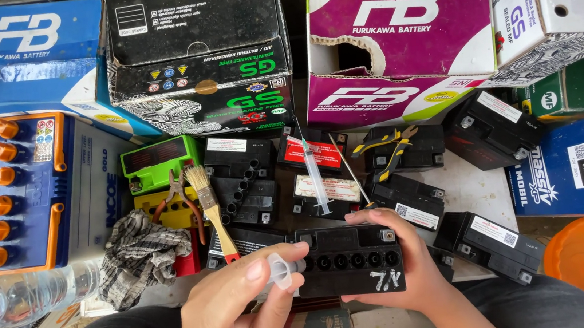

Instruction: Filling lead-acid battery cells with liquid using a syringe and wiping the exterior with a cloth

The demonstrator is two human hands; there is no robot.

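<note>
The small black battery [350, 260], held over the lap just before the cluttered surface [475, 191], should stay level in the closed right hand [392, 270] while the left hand [231, 306], pinching the clear funnel [280, 270], seats it squarely in the end cell hole.

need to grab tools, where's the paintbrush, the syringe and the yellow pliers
paintbrush [211, 211], head view, on its wooden handle
syringe [315, 176], head view, on its clear barrel
yellow pliers [387, 153], head view, on the handles
</note>
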